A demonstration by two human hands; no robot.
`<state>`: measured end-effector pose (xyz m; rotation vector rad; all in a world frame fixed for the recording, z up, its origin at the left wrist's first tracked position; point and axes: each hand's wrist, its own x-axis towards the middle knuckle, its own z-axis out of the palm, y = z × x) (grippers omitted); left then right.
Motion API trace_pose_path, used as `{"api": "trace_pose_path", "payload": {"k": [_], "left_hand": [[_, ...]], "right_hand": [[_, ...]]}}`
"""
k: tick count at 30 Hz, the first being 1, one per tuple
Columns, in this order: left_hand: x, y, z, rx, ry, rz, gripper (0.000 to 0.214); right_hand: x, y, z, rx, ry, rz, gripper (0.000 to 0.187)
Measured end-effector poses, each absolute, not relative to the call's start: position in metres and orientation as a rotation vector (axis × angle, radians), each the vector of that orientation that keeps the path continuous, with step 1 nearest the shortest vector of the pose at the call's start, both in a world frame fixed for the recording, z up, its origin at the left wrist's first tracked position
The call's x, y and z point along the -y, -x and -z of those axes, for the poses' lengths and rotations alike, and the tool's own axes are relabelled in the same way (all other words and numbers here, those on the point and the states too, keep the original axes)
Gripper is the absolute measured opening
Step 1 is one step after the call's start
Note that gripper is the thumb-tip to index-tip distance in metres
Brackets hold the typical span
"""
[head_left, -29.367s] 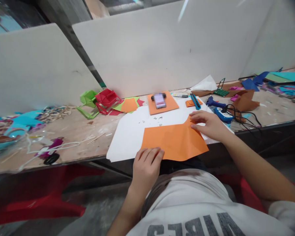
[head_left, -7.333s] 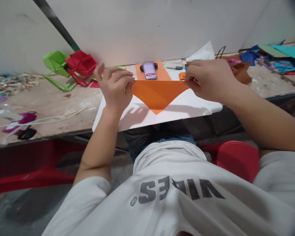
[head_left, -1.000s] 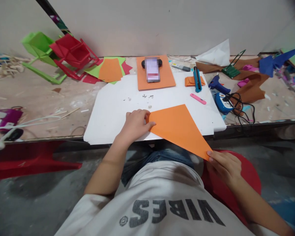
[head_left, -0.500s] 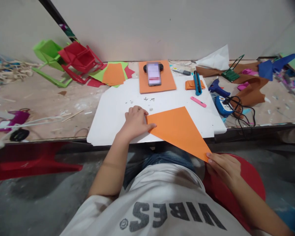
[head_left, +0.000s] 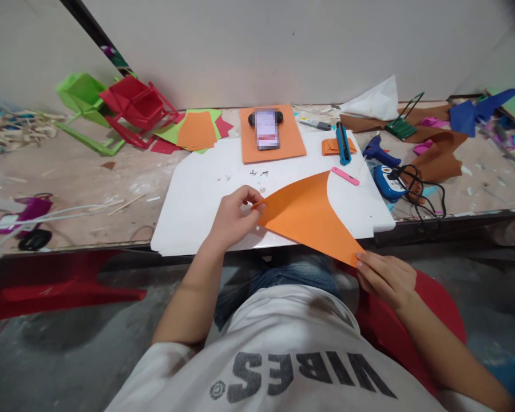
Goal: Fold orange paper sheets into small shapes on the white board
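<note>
An orange sheet of paper or thin card (head_left: 309,214) stretches between my hands over the front of the white board (head_left: 193,200). My left hand (head_left: 239,214) pinches its left corner between thumb and fingers, above the board. Past the board's front edge, my right hand (head_left: 386,277) grips the near right corner, thumb on top. The sheet is bowed, with its far corner close to a pink-handled flat tool (head_left: 345,176). A blue box cutter (head_left: 343,143) lies on a folded orange piece (head_left: 329,147) farther back.
A phone (head_left: 267,130) rests on an orange pad (head_left: 251,151). Red (head_left: 133,100) and green (head_left: 83,103) miniature chairs stand at the back left. To the right are a blue glue gun (head_left: 381,151) and a blue device with black cable (head_left: 388,183). A red stool (head_left: 433,309) is below.
My left fingers have closed round the sheet's left corner and lifted it. The flat sheet now bends, its far corner farther back. My right hand has moved slightly up and left.
</note>
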<state>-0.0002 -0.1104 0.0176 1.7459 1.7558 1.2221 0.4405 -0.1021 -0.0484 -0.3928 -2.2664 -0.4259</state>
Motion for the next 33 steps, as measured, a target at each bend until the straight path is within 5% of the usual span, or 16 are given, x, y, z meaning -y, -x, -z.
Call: {"api": "trace_pose_path", "payload": {"k": [5,12,22,29,33], "left_hand": [[0.123,-0.009,-0.02,-1.786,-2.031,-1.669,0.008],[0.145,-0.023,0.003,-1.843,-2.506,-1.358,0.02],[0.18,-0.036,0.03,-1.719,-2.503,-1.356,0.031],[0.193,-0.048,0.05,-1.604,-2.56,-1.331,0.029],[0.202,-0.045,0.055,-1.719,-2.461,-1.297,0.038]], "right_hand": [[0.06,-0.417,0.023,2.179,0.543,0.431,0.039],[0.006,-0.391,-0.004,2.541,0.832,0.329,0.02],[0.016,-0.295,-0.013,2.625,0.491,0.036,0.091],[0.015,-0.271,-0.012,2.792,0.159,0.075,0.061],[0.014,-0.281,-0.013,2.899,0.13,-0.064,0.066]]}}
